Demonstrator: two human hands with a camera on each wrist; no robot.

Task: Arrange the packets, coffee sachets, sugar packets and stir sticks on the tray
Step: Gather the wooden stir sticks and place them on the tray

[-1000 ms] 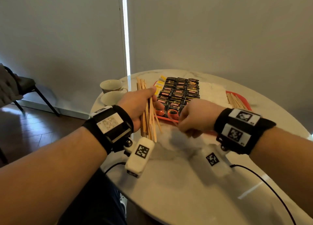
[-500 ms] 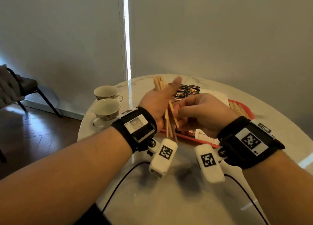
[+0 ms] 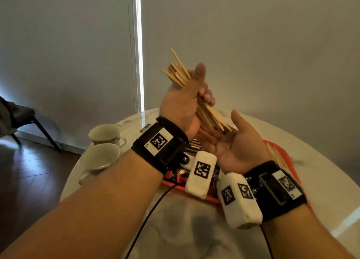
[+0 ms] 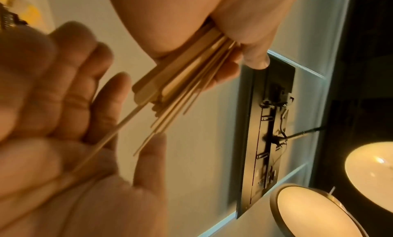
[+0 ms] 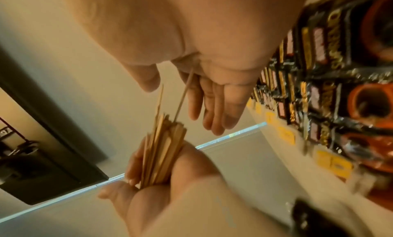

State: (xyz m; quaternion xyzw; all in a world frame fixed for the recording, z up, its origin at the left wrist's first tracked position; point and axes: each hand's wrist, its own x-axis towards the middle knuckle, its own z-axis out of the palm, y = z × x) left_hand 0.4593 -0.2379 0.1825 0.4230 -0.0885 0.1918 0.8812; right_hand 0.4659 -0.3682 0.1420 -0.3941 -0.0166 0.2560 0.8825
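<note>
- Head view: the left hand [image 3: 183, 100] is raised above the tray [image 3: 288, 155], its grip clenched round a fanned bundle of sticks [image 3: 178, 73]. The right hand [image 3: 236, 143] lies palm-up under the bundle's lower ends, fingers straight, grip released. Coffee sachets [image 3: 194, 144] peek out on the tray behind the wrists; more sticks [image 3: 275, 157] lie at the tray's right side. Two cups [image 3: 104, 134] stand left of the tray on the worktop [image 3: 194, 229].
- Left wrist view: only here do the uneven lower ends of the sticks [image 4: 170, 96] show clearly, with one stick slid well out across the right palm [image 4: 53, 123]. To square them well, I'd loosen the left grip a little and tap the ends against that flat palm.
- Right wrist view: this one alone shows the sachets [image 5: 319, 64] in rows on the tray, with yellow packets [image 5: 333, 161] along their edge, blurred. The bundle [image 5: 163, 148] hangs just beside the tray, so laying it down needs care not to disturb those rows.
</note>
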